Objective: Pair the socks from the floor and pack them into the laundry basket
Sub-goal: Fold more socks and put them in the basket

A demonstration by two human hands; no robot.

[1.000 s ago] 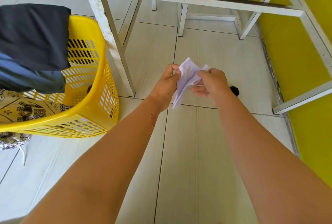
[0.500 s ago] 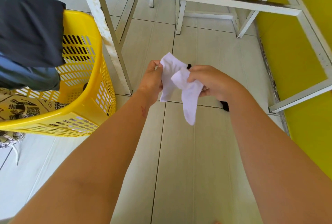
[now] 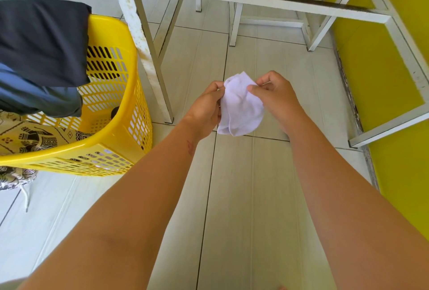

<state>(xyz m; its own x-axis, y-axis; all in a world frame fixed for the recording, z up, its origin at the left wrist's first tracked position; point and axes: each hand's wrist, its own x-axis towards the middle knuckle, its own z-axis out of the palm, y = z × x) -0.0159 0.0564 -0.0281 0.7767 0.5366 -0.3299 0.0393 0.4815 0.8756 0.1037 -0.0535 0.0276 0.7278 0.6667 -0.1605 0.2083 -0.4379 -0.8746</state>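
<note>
Holding the white socks (image 3: 240, 108) up over the tiled floor (image 3: 232, 196), we have them bundled between both hands near the centre of view: our left hand (image 3: 204, 110) pinches the bundle's nine o'clock edge with fingers (image 3: 214, 88) closed on the fabric, and our right hand (image 3: 276, 97) pinches its two o'clock corner between thumb and forefinger, the other fingers curled loosely. The laundry basket (image 3: 130, 94) stands well apart at nine o'clock, with dark clothes (image 3: 41, 41) draped over its far rim and a patterned cloth (image 3: 34, 136) spilling over the near one. We judge the pair is being folded together and is not yet secure. If either pinch slackens, the limp fabric could unroll and one sock drop to the floor. Tossed from here, the bundle might catch on the draped clothes or the rim and slide outside the basket.
</note>
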